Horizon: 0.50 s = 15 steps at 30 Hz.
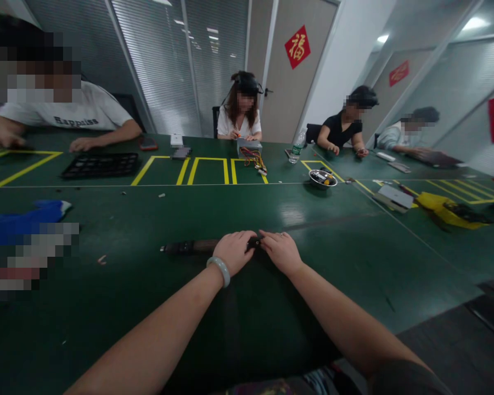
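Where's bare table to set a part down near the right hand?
Green table right of the right hand, short of the yellow bag; also between that hand and the bowl. Crowded: the far side, with tray, wired box and bottle.

I have both bare arms stretched forward: my left forearm (156, 333) rises from the lower left of the frame, my right forearm (346, 311) from the lower right. They converge near the centre, where my left hand (235, 251) curls palm down and my right hand (282, 252) angles inward, fingertips close to it.
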Motion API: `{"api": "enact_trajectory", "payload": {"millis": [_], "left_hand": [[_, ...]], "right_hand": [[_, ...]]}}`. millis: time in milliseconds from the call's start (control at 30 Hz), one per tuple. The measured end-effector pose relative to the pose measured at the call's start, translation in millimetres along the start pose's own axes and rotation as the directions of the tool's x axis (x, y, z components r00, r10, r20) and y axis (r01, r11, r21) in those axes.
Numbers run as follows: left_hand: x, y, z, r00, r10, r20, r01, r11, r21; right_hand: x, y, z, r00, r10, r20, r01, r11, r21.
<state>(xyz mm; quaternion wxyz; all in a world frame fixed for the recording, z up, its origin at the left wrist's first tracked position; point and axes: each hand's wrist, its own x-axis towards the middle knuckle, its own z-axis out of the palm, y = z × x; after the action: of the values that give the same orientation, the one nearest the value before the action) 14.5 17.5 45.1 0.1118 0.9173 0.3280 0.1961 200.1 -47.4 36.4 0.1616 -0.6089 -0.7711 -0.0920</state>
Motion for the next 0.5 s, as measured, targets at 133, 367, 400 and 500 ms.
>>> {"api": "enact_trajectory", "payload": {"millis": [133,367,400,500], "left_hand": [[0.1,-1.2,2.8,1.000,0.019,-0.004,-0.019,1.000,0.011],[-2.9,1.4,-1.6,0.995,0.085,-0.057,-0.085,0.996,-0.010],[-3.8,2.1,-3.1,0.992,0.104,-0.078,-0.105,0.994,-0.012],[-6.3,2.7,-7.5,0.983,0.131,-0.128,-0.134,0.991,-0.009]], "right_hand": [[5.3,2.4,4.4,0.998,-0.014,0.063,0.016,0.999,-0.033],[10.3,1.5,8.9,0.995,-0.041,0.096,0.047,0.997,-0.061],[11.2,2.5,9.3,0.994,-0.044,0.100,0.051,0.997,-0.065],[13.5,13.8,7.6,0.994,-0.027,0.108,0.037,0.995,-0.088]]}}
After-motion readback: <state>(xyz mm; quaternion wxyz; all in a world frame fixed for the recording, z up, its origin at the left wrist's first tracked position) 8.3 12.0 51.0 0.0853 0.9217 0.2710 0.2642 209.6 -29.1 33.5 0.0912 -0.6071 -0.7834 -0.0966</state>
